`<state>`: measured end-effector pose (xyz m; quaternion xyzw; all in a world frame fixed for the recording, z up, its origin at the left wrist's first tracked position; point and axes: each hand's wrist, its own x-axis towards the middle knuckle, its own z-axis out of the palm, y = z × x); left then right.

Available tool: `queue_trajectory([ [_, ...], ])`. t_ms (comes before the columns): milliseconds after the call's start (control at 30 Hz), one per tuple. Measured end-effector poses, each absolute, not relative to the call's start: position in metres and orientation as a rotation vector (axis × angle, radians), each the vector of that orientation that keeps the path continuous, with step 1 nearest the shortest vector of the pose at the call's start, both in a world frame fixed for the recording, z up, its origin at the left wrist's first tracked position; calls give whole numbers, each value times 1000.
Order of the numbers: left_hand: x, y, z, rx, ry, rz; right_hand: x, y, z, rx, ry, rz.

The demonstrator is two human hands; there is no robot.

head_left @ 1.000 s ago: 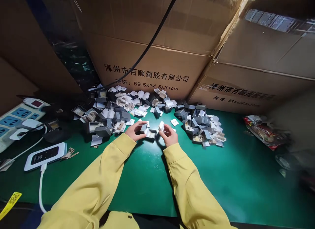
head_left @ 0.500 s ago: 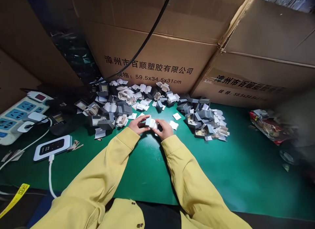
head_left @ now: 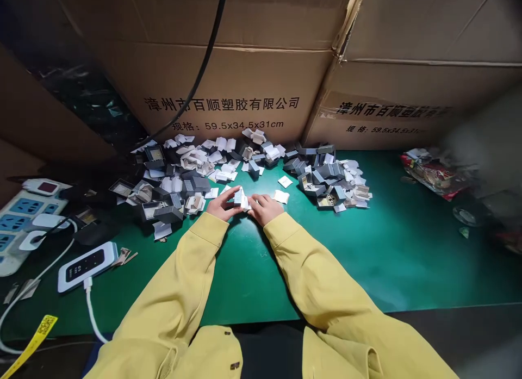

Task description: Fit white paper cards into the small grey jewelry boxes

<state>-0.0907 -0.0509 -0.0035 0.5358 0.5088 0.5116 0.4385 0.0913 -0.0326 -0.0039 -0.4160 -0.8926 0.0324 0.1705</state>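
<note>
My left hand (head_left: 222, 206) pinches a small box (head_left: 238, 197) with a pale bluish side, above the middle of the green table. On the box's right side is a white folded paper piece (head_left: 245, 202); whether it sits inside the box I cannot tell. The fingers of my right hand (head_left: 266, 208) are closed at this white piece, their tips partly hidden. A flat white paper square (head_left: 281, 197) lies just beyond my right hand, and another white square (head_left: 285, 181) lies farther back.
Piles of small dark grey boxes (head_left: 169, 213) and white paper pieces (head_left: 196, 160) lie behind my hands, with another box pile (head_left: 322, 175) at right. Large cartons (head_left: 244, 74) stand behind. At left are a power strip (head_left: 16, 222) and a white cabled device (head_left: 87, 266). A red packet (head_left: 438, 178) lies far right.
The camera view has shifted right and down slightly. My right hand has turned flatter, its fingers lower against the white piece. The small box stays in my left hand, turned a little.
</note>
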Motion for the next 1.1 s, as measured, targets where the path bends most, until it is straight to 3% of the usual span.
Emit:
queue_trajectory([
  [400, -89, -52, -2, 1304, 1242, 1239, 95, -44, -20, -1154, -2460, -58],
  [933, -104, -52, 9, 1442, 942, 982, 102, -31, -6, -508, -2564, 325],
  [1100, -105, -51, 10, 1455, 913, 948, 99, -35, -9, -558, -2611, 329],
])
